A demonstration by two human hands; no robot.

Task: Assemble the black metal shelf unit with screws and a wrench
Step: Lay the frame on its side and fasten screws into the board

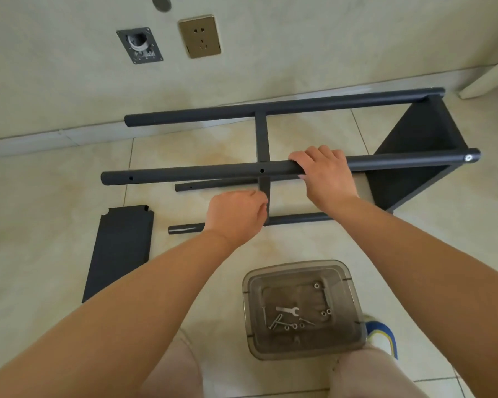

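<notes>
Pale floor tiles point(55, 173) run up to a cream wall carrying a brass-coloured socket point(200, 35) and an open junction box point(139, 45). On its side against that wall lies the black shelf frame point(414, 156), 4 tubes reaching left from a fitted panel at its right end. I see my right hand point(325, 173) wrapped over the near upper tube point(184, 174), its grip curled round the tube just right of a screw hole. My left hand point(236, 216) sits lower, fingers bunched against the vertical crossbar point(262, 139) where it meets the lowest tube point(299, 219); I cannot tell whether that grip pinches a screw or only presses the bar. A loose black shelf panel point(118, 248) lies flat on the floor at left, well apart from the frame. Near my knees stands a smoky clear plastic bin point(302, 308), and inside it rest a small wrench point(288, 310), several long screws point(275, 323) and scattered nuts. At the right edge, a shoe with blue and yellow trim point(383, 337) shows just beside the bin.
</notes>
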